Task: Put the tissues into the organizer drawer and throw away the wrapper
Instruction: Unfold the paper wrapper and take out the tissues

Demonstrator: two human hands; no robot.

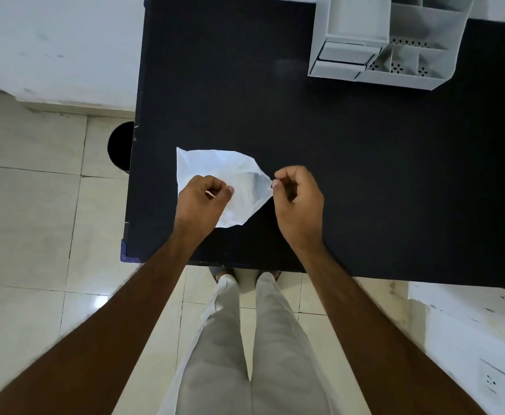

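A white tissue pack in its thin plastic wrapper lies near the front left of the black table. My left hand rests on its near left part, fingers pinched on the wrapper. My right hand pinches the wrapper's right tip between thumb and forefinger. The grey plastic organizer stands at the far right of the table; its small drawer sits at the front left and looks pushed in.
A round black bin stands on the tiled floor, half hidden under the table's left edge. A white wall runs along the far left. My legs are below the table's near edge. A white ledge with a socket is at the lower right.
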